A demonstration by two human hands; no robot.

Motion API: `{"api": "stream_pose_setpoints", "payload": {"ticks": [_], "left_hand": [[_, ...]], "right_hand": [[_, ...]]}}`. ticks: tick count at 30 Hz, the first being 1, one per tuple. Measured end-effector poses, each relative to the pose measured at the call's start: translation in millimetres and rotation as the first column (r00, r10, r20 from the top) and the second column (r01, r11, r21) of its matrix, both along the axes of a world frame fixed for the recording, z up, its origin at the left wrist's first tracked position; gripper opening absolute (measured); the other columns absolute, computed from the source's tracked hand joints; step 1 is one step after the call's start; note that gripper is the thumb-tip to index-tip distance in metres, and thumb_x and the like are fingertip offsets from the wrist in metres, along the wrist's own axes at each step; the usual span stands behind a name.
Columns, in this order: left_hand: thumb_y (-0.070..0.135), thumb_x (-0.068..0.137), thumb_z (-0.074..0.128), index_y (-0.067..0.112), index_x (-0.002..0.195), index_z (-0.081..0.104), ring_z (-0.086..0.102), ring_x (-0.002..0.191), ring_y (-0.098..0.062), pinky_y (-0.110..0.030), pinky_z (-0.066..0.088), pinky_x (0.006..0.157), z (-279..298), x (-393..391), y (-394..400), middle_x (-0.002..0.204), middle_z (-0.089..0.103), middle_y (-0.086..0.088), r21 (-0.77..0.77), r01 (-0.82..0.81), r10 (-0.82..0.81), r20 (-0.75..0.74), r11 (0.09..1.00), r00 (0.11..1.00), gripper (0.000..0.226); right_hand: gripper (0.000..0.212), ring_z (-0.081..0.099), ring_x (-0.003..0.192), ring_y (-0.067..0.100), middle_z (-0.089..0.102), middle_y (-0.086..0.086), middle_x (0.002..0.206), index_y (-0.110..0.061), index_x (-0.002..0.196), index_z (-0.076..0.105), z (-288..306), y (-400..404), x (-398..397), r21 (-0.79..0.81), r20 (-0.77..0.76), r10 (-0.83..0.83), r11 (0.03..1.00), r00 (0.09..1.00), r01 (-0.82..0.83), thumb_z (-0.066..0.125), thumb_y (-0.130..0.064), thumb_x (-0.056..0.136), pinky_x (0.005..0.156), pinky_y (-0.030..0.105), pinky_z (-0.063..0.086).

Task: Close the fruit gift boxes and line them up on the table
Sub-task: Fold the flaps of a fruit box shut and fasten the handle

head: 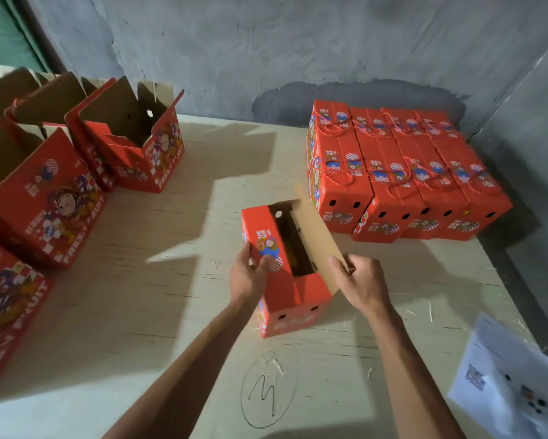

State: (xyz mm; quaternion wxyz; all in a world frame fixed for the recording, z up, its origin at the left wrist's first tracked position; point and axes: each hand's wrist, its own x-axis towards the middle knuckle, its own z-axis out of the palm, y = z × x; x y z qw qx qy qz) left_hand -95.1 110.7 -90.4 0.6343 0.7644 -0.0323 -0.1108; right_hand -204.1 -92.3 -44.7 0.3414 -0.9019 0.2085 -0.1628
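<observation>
A red fruit gift box (293,294) stands in the middle of the pale wooden table (139,312), its top half open. My left hand (250,275) holds the box's left top flap, which lies folded down, thumb on its printed face. My right hand (359,282) grips the near edge of the right flap (318,239), which stands raised with its brown inner side showing. Closed red boxes (405,172) with rope handles sit packed in rows at the back right. Open boxes (133,144) with raised flaps stand along the left side.
A grey concrete wall (298,42) runs behind the table and along the right edge. A white sheet with a printed code (504,375) lies at the near right corner. A circled pen mark (268,388) is drawn on the table in front of the box.
</observation>
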Motion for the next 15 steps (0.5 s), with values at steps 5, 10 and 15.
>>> {"api": "stream_pose_setpoints", "payload": {"ticks": [5,10,15], "left_hand": [[0.003,0.093,0.055,0.022,0.137,0.058,0.058,0.124,-0.031,-0.030,0.051,0.093,18.8,32.9,-5.0,0.141,0.058,-0.008,0.325,0.051,-0.087,0.097,0.944,0.992,0.049],[-0.007,0.086,0.045,0.039,0.162,-0.006,0.004,0.158,-0.026,-0.059,0.017,0.123,46.6,40.7,-27.1,0.172,-0.002,0.006,0.583,0.174,-0.364,0.226,0.794,0.904,0.102],[-0.006,0.082,0.045,0.041,0.161,0.006,0.013,0.156,-0.024,-0.068,0.023,0.116,52.5,57.3,-45.2,0.171,0.010,0.010,0.629,0.245,-0.475,0.226,0.738,0.850,0.100]], "right_hand": [[0.034,0.072,0.052,0.016,0.065,0.002,0.054,-0.010,0.068,0.059,7.8,16.0,-1.6,0.267,-0.140,0.183,0.953,0.973,-0.141,0.059,-0.030,0.095,0.045,0.039,0.055],[0.039,0.077,0.064,0.024,0.076,0.008,0.069,-0.005,0.082,0.063,23.5,41.1,1.1,0.490,-0.226,0.341,0.850,0.912,-0.196,0.059,-0.043,0.083,0.054,0.030,0.056],[0.041,0.077,0.068,0.027,0.078,0.010,0.080,-0.004,0.095,0.070,28.5,63.7,1.2,0.576,-0.258,0.413,0.791,0.873,-0.204,0.064,-0.042,0.083,0.063,0.036,0.062]]}}
